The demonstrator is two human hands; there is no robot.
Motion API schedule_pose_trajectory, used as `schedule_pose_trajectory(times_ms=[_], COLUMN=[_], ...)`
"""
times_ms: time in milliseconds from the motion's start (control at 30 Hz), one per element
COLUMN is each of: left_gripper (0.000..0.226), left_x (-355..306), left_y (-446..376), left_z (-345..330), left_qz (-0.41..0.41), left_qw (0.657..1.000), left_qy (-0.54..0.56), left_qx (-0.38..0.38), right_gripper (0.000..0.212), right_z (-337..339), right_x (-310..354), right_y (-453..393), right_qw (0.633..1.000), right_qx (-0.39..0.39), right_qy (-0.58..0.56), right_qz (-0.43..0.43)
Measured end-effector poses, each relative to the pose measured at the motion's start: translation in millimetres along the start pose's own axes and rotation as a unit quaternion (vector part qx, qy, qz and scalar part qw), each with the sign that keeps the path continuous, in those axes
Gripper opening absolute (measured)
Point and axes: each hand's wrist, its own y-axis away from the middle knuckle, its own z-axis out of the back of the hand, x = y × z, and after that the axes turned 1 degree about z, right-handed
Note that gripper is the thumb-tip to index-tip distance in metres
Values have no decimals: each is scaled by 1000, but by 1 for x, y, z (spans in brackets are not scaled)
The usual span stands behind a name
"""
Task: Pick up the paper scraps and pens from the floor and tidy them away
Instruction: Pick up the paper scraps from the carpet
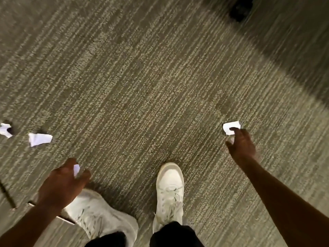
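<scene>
My right hand (241, 145) reaches down at the right and pinches a white paper scrap (230, 128) between fingers and thumb, just above the carpet. My left hand (63, 182) is curled at the lower left, and a small white paper scrap (76, 169) shows between its fingers. Two more crumpled white scraps lie on the carpet at the far left: one (40, 139) nearer, another (5, 130) at the frame's edge. No pens are in view.
Grey striped carpet (142, 86) covers the floor. My two white sneakers (170, 191) stand at the bottom middle. A dark blurred object (241, 8) sits at the top right. A pale strip or panel edge (60, 217) runs along the lower left.
</scene>
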Motion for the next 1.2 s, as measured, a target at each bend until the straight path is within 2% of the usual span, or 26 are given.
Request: schedule_pose_trajectory(times_ms=[100, 233, 367, 500, 667, 767, 867, 967, 1100, 1200], left_gripper=[30, 29, 22, 21, 29, 23, 31, 45, 47, 44], left_x=[6, 4, -8, -22, -32, -34, -26, -11, 21, 46], left_y=[-16, -28, -31, -12, 34, 69, 100, 122, 142, 153], left_z=[-11, -19, -16, 0, 36, 60, 87, 112, 148, 180], left_qz=[-17, -40, -21, -31, -25, -23, 1, 37, 68, 91], left_qw=[1000, 999, 999, 998, 998, 996, 994, 992, 988, 975], left_qy=[-16, -32, -17, 9, 41, 77, 105, 122, 140, 199], left_qx=[-2, -8, -24, -46, -37, -38, -39, -23, -23, -41], right_gripper=[51, 33, 17, 18, 21, 23, 27, 40, 57, 56], right_z=[-21, -33, -29, -6, 36, 62, 85, 108, 133, 148], right_x=[-11, -19, -26, -5, 71, 124, 182, 238, 307, 356], right_y=[-22, -36, -26, 1, 56, 91, 125, 151, 184, 206], right_qw=[1000, 997, 996, 994, 990, 985, 975, 965, 955, 949], right_qx=[-28, -77, -81, -88, -2, 33, 83, 116, 142, 143], right_qy=[3, -8, 8, -50, -125, -134, -144, -124, -97, -82], right_qz=[-12, -10, 29, 46, 64, 103, 151, 198, 243, 268])
